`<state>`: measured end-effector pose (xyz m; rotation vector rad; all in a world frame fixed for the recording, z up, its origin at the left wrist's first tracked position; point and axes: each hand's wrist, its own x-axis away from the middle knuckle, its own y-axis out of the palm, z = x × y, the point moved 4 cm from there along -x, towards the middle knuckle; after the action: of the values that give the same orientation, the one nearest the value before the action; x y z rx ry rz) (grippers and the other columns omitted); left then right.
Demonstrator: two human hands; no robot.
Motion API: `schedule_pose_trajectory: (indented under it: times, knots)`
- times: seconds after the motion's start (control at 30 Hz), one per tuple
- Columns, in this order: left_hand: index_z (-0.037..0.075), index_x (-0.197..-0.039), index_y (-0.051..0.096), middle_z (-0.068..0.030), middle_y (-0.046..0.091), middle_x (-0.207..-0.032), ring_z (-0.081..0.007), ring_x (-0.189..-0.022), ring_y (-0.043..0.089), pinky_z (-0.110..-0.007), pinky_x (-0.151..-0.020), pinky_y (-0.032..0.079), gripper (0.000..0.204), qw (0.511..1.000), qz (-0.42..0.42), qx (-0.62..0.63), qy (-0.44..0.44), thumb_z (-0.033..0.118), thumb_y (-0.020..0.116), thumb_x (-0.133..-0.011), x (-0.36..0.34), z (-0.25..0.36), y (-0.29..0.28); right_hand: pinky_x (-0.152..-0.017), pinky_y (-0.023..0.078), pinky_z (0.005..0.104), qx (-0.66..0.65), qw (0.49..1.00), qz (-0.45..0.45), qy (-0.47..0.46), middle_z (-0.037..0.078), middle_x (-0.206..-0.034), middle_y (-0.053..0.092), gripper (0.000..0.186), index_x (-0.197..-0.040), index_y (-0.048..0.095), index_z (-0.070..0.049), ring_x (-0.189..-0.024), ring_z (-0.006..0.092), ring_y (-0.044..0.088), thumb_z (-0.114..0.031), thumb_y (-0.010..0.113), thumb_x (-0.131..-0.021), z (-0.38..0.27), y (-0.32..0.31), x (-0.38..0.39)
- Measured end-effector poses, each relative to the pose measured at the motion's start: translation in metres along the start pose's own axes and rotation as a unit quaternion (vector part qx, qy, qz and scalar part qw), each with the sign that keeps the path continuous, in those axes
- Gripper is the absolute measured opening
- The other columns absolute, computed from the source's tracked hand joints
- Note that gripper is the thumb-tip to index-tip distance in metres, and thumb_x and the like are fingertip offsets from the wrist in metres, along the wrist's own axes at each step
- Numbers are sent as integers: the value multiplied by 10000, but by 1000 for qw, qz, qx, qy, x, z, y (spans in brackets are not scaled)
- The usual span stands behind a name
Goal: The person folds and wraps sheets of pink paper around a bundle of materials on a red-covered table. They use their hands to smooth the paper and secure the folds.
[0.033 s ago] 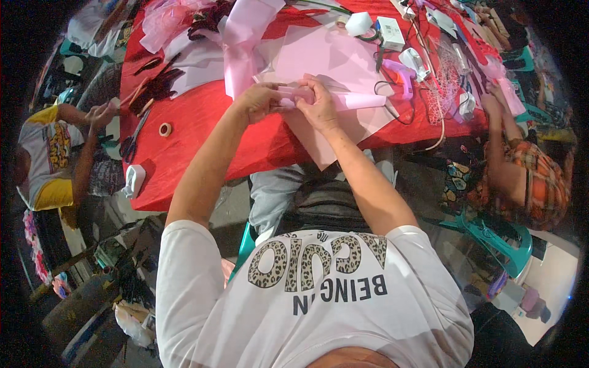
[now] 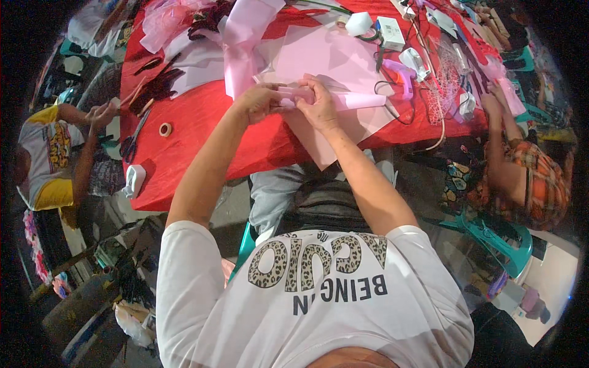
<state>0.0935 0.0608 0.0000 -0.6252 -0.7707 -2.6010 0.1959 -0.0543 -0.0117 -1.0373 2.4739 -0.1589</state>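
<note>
Over the near edge of the red-covered table, my two hands work close together on a pale pink strip of wrapping paper. It is folded or rolled lengthwise, and its free end sticks out to the right. My left hand pinches its left end, with the fingertips partly hidden. My right hand grips it near the middle, thumb and fingers closed round it. Beneath lies a large pink sheet of paper, one corner hanging over the table edge.
A roll of tape, scissors and a white tape dispenser lie at left on the red cloth. To the right are a purple glue gun, cords and a white box. People sit at both sides.
</note>
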Motion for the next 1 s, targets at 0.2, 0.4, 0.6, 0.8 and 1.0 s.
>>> schedule_pose_trajectory:
  times: [0.2, 0.4, 0.6, 0.8, 1.0]
  knots:
    - [-60, -1254, 342, -190, 542, -1114, -289, -929, 612, -344, -788, 548, 434, 999, 3, 34, 3, -25, 442, -833, 6, -1, 1, -955, 393, 346, -25, 1000, -8, 13, 144, -1185, 529, 367, -993, 551, -44, -1126, 285, 497, -54, 693, -655, 9, 3, -1]
    - [-58, -1182, 400, -174, 574, -1045, -270, -874, 628, -349, -762, 551, 332, 998, 47, 44, 28, -3, 422, -855, 5, -4, 0, -968, 387, 309, -30, 999, -19, 11, 139, -1232, 489, 400, -1044, 542, -27, -1145, 229, 479, 12, 687, -674, 10, 4, 0]
    - [-91, -1153, 403, -224, 574, -1056, -332, -950, 604, -405, -821, 532, 319, 995, 32, 91, -10, 98, 378, -898, 4, -7, -4, -978, 385, 305, 7, 1000, -19, 4, 137, -1246, 481, 393, -1053, 546, -21, -1155, 220, 475, 27, 679, -686, 0, 1, -1]
    - [-88, -1081, 463, -231, 600, -987, -349, -943, 605, -449, -887, 490, 287, 988, 45, 145, -28, 119, 377, -901, 9, -8, -2, -980, 382, 315, -6, 1000, -23, 19, 137, -1240, 483, 393, -1059, 542, -29, -1164, 224, 467, 4, 670, -689, -1, -1, 0]
    - [-90, -1059, 470, -232, 602, -978, -369, -956, 596, -448, -892, 487, 276, 984, 31, 172, -39, 114, 391, -892, 13, -9, -4, -982, 378, 312, -17, 1000, -26, 3, 137, -1245, 472, 387, -1057, 537, -25, -1169, 218, 459, 18, 660, -693, 5, 1, 0]
